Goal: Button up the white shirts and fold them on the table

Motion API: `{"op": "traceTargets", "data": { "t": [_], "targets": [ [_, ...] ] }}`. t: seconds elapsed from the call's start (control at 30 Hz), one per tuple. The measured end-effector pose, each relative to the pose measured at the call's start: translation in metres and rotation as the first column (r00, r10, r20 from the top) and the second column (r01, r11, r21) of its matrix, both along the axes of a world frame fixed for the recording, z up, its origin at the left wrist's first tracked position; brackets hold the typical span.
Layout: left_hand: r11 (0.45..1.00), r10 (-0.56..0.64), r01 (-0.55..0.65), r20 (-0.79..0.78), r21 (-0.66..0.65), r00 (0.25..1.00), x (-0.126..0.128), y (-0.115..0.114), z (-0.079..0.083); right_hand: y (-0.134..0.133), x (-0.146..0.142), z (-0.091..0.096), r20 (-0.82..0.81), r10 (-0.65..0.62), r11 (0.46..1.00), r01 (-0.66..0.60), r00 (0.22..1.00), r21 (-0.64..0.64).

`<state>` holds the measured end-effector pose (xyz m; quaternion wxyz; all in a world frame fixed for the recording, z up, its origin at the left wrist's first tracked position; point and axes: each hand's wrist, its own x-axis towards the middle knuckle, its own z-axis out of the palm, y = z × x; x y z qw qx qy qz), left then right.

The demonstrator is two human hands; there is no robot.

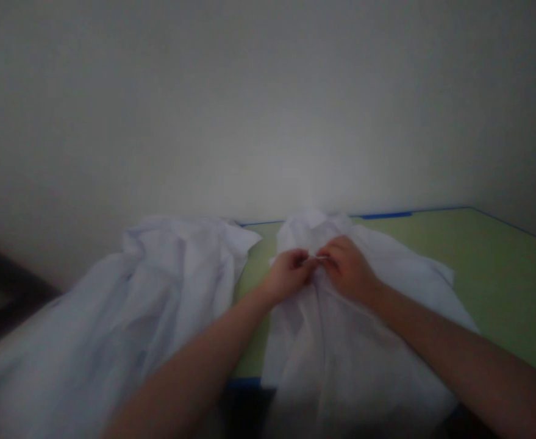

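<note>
A white garment [354,347], with a seam or opening down its middle, lies over the table and hangs past its near edge. Both hands are at its upper part, close together. My left hand [290,271] is closed, its thumb and fingers pinching the fabric near the middle line. Just to the right, my right hand [345,265] pinches the same garment, a thin white edge showing between the fingertips. The picture is dim and blurred, so any button or small fastening there cannot be made out.
A second heap of white fabric [167,286] lies crumpled at the left and spills over the front. The green table top [500,280] has blue edging [386,215]. Behind it rises a plain wall [268,110]. A dark beam-like shape [11,271] stands at far left.
</note>
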<state>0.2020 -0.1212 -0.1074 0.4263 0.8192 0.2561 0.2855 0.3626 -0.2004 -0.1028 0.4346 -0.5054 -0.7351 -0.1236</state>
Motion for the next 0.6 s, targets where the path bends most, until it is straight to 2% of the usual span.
{"op": "traceTargets", "data": {
  "t": [0.13, 0.23, 0.4, 0.6],
  "targets": [
    [0.993, 0.045, -0.042, -0.031, 0.109, 0.998, 0.0032, -0.0027, -0.0003, 0.0024, 0.0025, -0.0028, -0.083, 0.034, 0.998, -0.039, 0.996, -0.057],
    [0.988, 0.074, -0.069, -0.031, 0.137, 0.997, 0.0041, -0.0038, -0.001, 0.0018, 0.0024, -0.0022, -0.17, 0.042, 0.992, -0.061, 0.985, -0.111],
    [0.993, 0.075, -0.07, -0.045, 0.098, 0.996, 0.0029, -0.0047, -0.0015, 0.0004, 0.0018, -0.0005, -0.235, 0.034, 0.982, -0.076, 0.971, -0.172],
    [0.999, 0.053, -0.053, -0.044, -0.003, 0.998, 0.0008, -0.0041, -0.001, 0.0036, 0.0063, -0.0028, -0.164, 0.086, 0.982, -0.112, 0.983, -0.151]
  ]
}}
